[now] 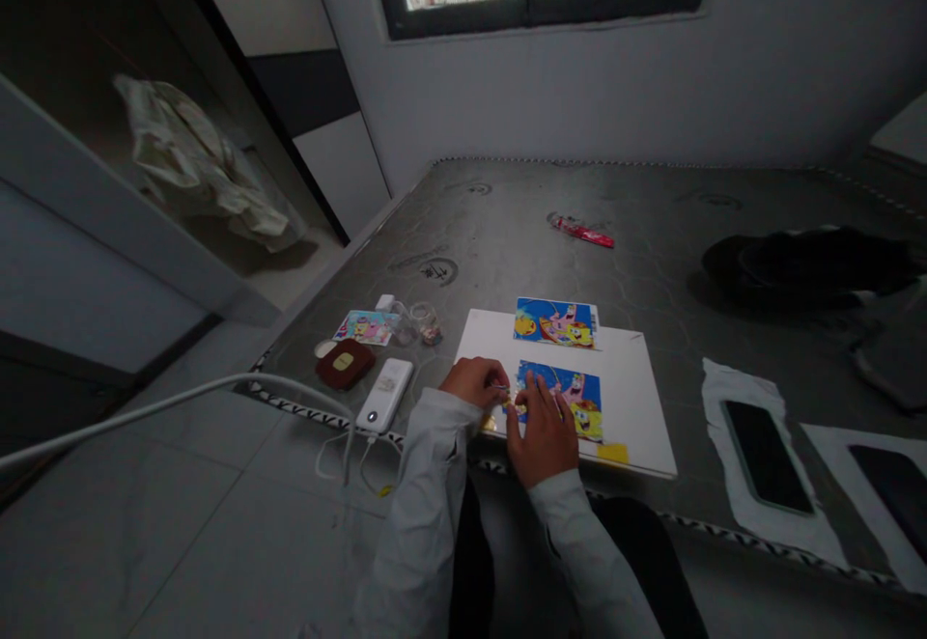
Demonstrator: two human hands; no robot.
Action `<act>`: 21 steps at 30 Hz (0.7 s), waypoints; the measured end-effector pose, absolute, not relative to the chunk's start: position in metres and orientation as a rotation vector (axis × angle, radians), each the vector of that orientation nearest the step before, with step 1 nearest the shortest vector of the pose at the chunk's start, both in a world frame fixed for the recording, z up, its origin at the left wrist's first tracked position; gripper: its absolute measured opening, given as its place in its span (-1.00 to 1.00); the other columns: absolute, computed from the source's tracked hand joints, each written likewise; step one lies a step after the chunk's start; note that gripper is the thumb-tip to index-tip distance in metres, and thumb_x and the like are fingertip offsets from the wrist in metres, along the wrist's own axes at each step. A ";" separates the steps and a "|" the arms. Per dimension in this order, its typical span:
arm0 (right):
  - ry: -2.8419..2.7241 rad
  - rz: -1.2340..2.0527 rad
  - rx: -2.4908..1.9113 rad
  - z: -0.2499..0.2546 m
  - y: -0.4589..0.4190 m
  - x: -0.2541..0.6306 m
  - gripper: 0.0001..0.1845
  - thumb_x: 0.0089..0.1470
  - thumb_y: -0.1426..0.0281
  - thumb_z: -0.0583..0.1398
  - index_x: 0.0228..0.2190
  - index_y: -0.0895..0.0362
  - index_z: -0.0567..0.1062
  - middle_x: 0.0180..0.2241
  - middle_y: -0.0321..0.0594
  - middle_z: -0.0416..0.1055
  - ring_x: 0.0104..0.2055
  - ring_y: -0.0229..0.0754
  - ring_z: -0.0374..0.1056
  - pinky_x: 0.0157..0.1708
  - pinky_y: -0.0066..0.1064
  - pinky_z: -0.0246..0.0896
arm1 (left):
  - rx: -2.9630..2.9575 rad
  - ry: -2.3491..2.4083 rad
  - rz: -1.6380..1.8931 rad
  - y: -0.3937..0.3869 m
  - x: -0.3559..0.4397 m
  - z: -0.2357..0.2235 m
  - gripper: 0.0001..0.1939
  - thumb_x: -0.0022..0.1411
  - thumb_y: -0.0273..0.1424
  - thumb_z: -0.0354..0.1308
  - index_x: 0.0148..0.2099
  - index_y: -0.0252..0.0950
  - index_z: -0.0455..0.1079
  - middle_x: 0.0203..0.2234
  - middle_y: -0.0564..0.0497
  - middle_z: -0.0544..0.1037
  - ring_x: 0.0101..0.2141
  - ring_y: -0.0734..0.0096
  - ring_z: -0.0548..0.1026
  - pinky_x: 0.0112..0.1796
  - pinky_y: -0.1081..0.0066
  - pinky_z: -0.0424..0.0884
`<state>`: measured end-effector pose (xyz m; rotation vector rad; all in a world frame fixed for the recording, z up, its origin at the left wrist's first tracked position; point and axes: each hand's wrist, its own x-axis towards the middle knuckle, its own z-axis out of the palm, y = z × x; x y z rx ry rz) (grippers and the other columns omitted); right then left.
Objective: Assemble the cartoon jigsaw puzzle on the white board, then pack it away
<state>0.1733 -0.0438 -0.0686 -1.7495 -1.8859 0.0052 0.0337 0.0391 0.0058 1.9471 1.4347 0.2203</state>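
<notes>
A white board [637,369] lies on the mattress edge in front of me. On it sits a colourful cartoon picture [579,398], partly under my hands, and a second matching cartoon picture [554,321] lies at the board's far edge. My left hand [476,380] is curled closed at the near picture's left edge, pinching something small that I cannot make out. My right hand [540,431] rests on the picture's left part with fingers pressed down together. A small yellow piece [612,453] lies on the board to the right of my right hand.
Left of the board lie a white power bank [385,394] with a cable, a dark red case [346,363], a small cartoon card [366,327] and little clear containers [424,322]. A red wrapper [581,230] lies farther back. Two phones [768,456] rest on white cloths at right, near dark clothing [803,267].
</notes>
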 end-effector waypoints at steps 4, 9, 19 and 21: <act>-1.873 0.008 -1.743 -0.066 -0.043 0.174 -0.60 0.23 0.34 0.02 0.03 0.24 0.39 0.18 0.00 0.31 0.27 -0.08 0.14 0.25 -0.16 -0.12 | 1.958 1.446 0.226 0.037 0.035 0.010 -0.83 -0.02 -0.44 0.30 -0.29 -0.27 0.57 -0.42 0.03 0.62 -0.36 0.45 0.53 -0.30 0.51 0.36; -1.872 0.028 -1.753 -0.064 -0.042 0.172 -0.63 0.23 0.35 0.02 -0.01 0.22 0.42 0.18 0.00 0.30 0.26 -0.06 0.15 0.23 -0.14 -0.11 | 2.042 1.456 0.198 0.036 0.037 0.012 -0.85 -0.01 -0.45 0.29 -0.30 -0.23 0.57 -0.42 0.04 0.62 -0.37 0.45 0.53 -0.28 0.49 0.37; -1.883 0.054 -1.748 -0.064 -0.042 0.173 -0.73 0.22 0.35 0.04 -0.13 0.16 0.46 0.19 -0.05 0.30 0.27 -0.07 0.13 0.24 -0.15 -0.13 | 1.939 1.561 0.225 0.040 0.038 -0.005 -0.81 0.03 -0.38 0.26 -0.24 -0.25 0.57 -0.38 0.02 0.62 -0.35 0.42 0.51 -0.28 0.46 0.35; -1.877 0.063 -1.747 -0.063 -0.043 0.173 -0.73 0.22 0.36 0.05 -0.12 0.16 0.46 0.16 -0.06 0.33 0.27 -0.08 0.14 0.23 -0.15 -0.12 | 1.922 1.566 0.223 0.040 0.038 -0.007 -0.79 0.04 -0.37 0.24 -0.23 -0.26 0.57 -0.37 0.01 0.62 -0.34 0.41 0.51 -0.28 0.46 0.35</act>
